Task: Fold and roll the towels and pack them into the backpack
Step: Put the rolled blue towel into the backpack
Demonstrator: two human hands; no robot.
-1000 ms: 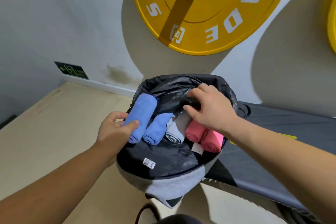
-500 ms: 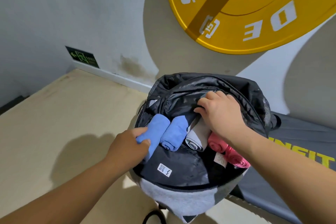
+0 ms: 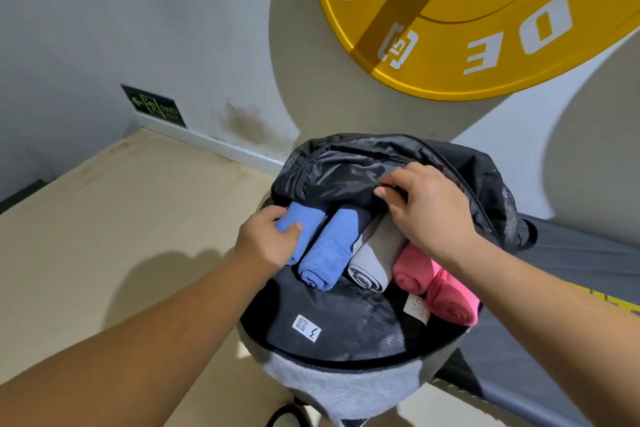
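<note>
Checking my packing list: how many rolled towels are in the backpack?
5, side by side in the backpack: blue towel gripped by the left hand, second blue towel, grey towel, pink towel, second pink towel rightmost. Others may hide under the flap.

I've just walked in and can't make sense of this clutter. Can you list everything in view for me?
backpack: 1, black with a grey front, open, in the middle
blue towel rolls: 2, blue, side by side at the left of the backpack's opening
grey towel roll: 1, grey, between the blue and the pink
pink towel rolls: 2, pink, at the right of the opening
white label: 1, white, on the black lining
weight plate: 1, yellow with white letters, on the wall above
exit sign: 1, green, low on the wall at left
mat: 1, dark grey, at right
floor: beige, at left
left hand: grips the leftmost blue roll
right hand: pinches the backpack's black flap
</note>
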